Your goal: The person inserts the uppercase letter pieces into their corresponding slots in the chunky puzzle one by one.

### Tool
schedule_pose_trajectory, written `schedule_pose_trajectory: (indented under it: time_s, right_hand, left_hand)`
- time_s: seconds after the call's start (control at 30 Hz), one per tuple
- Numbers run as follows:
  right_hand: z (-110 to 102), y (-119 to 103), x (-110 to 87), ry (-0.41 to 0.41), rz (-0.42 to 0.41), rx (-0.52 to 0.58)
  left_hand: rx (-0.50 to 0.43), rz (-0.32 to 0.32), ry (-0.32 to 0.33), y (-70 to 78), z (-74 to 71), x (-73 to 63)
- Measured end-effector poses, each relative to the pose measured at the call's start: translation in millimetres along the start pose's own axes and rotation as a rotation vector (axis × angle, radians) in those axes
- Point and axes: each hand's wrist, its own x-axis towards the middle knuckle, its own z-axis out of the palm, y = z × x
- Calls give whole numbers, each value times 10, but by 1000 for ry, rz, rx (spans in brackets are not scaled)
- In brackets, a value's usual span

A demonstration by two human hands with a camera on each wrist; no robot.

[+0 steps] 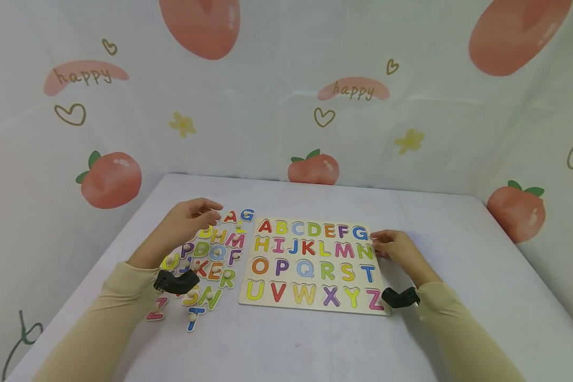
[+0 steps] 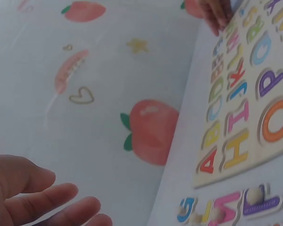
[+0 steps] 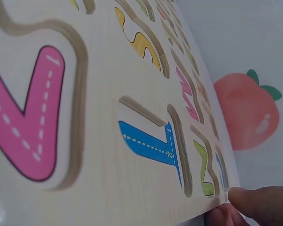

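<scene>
A wooden alphabet puzzle board (image 1: 291, 286) lies on the table, its recessed slots printed with coloured letters. My right hand (image 1: 397, 248) is at the board's upper right edge, near the G and N slots. In the right wrist view its thumb (image 3: 254, 200) and fingers pinch that edge. My left hand (image 1: 183, 223) hovers over the far left of the loose knobbed letter pieces (image 1: 201, 267), near the red A piece (image 1: 230, 216). Its fingers are loosely bent with nothing between them, as the left wrist view also shows. The hand and forearm hide some pieces.
The loose pieces lie close together left of the board, with a blue T piece (image 1: 194, 318) and a pink Z piece (image 1: 157, 309) nearest me. A white cloth with printed fruit (image 1: 313, 170) hangs behind the white table (image 1: 315, 350).
</scene>
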Motion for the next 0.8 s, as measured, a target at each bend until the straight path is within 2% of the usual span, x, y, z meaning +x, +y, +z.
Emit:
schedule_pose_trajectory:
  time_s: [0.2, 0.33, 0.6, 0.8]
  right_hand:
    - [3, 2, -18, -5, -1, -15]
    - [-8, 0, -36, -4, 6, -13]
    - [-24, 26, -22, -5, -5, -17]
    - [-14, 27, -10, -4, -10, -22]
  left_hand:
    - [-26, -26, 38, -126, -130, -29]
    - [-60, -44, 44, -194, -146, 36]
    - [-82, -52, 74, -337, -30, 374]
    - [-96, -122, 44, -444, 51, 624]
